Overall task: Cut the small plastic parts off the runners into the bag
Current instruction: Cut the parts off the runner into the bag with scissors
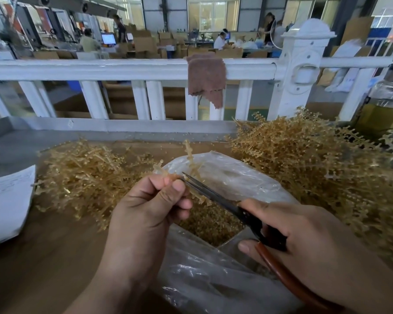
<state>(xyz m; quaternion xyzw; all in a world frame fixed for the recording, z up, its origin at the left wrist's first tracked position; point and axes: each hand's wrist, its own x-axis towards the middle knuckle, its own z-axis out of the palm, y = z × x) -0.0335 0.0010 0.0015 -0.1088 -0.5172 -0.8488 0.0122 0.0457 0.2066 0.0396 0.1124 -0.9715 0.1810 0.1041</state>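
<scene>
Two bare hands are working over a clear plastic bag (236, 177) that is lying open on the brown tabletop (43, 245). The left hand (150, 207) is pinching an amber runner (192, 164): its grip is clamped, thumb against fingertips, on the lower stem. The runner is standing roughly upright above the mouth of the bag, with short side branches sticking out along it.

The right hand (304, 236) is holding the scissors (216, 196), its grip curled round the handles and the thumb lying beside a reddish-brown loop. The black blades are pointing up and to the left and lying close together. Their tips are meeting the runner just beside the left fingertips.

The small parts (211, 225) already cut are lying as a bed of amber grains inside the bag, below the blades.

Two tangled heaps of runners are flanking the bag: the left heap (82, 177) and the larger right heap (304, 155), which is spreading toward the far edge. A white sheet (7, 200) is resting at the left edge of the tabletop. A glass jar (386, 105) holding yellowish liquid is standing at the far right, behind the right heap.

A white railing (100, 69) is running across behind the tabletop, with a brown cloth (205, 78) hanging over its top rail. Beyond it, cardboard boxes and people at work are showing only blurred.
</scene>
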